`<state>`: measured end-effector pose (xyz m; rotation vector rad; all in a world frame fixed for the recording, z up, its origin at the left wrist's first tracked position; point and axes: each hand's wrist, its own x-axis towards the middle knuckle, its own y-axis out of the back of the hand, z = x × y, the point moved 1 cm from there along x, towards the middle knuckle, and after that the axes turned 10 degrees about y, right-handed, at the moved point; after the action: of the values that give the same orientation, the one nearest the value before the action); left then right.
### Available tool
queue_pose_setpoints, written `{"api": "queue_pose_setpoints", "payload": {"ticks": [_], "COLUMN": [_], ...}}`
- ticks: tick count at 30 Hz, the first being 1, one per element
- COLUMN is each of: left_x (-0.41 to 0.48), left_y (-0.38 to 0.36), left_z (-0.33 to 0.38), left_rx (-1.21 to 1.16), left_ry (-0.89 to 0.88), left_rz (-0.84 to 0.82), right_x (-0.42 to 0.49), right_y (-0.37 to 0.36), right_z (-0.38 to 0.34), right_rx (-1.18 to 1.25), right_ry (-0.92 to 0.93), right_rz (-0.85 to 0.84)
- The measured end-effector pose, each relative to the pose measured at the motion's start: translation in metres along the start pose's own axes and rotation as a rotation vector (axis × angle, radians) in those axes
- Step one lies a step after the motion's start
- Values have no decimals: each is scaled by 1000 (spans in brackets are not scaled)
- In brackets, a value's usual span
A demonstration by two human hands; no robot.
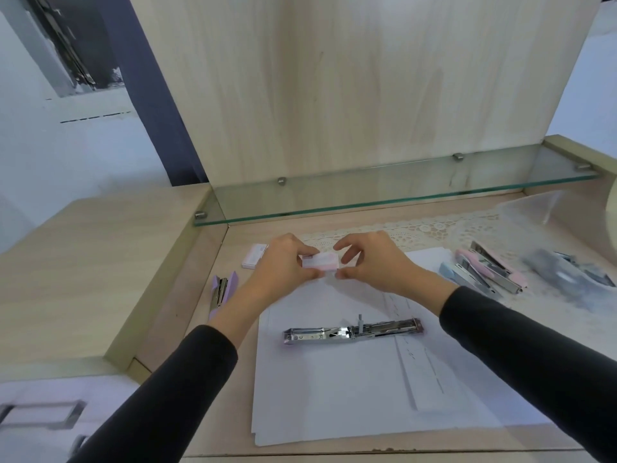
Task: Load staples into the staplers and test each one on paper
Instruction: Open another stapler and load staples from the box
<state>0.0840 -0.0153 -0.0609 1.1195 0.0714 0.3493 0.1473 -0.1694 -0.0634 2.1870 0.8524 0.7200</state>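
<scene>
Both hands hold a small pink-and-white card box (320, 262) in the air beyond the open stapler (352, 330). The left hand (280, 265) curls round the box's left end. The right hand (374, 265) pinches its right end between thumb and forefinger, the other fingers loosely bent.

The open stapler is shiny chrome, long and narrow, folded out flat on a stack of white paper (334, 396). A folded paper strip (424, 372) lies just right of it. Left of it, off the paper, lies a lilac plastic purple stapler (222, 292). Beyond that is a flat second box (254, 261). Far right of the open stapler sit a blue stapler (464, 277) and a pink stapler (494, 269), both opened, beside a clear crinkled bag (567, 272).

The desk (100, 262) is pale wood-grain laminate. A cream lace runner (434, 228) lies along its back, under a green-edged glass shelf (384, 192) on metal pegs, against a matching upright panel (334, 78).
</scene>
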Motion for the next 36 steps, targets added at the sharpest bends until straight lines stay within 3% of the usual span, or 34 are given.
{"api": "queue_pose_setpoints", "payload": {"ticks": [7,17,36], "left_x": [-14,-25,-28], "left_y": [-6,-9,-16], "left_z": [-4,-22,-31], "left_rx": [-75,12,-94], "left_ry": [-1,67,-18], "left_rz": [-10,-13,-53], "right_x": [-4,-12,-13], "right_y": [-10,-8,-7], "right_z": [-1,9,20], "right_rx": [-3,-24,-80], "right_ry": [31,3,5], "right_rz": [-4,-2,-28]}}
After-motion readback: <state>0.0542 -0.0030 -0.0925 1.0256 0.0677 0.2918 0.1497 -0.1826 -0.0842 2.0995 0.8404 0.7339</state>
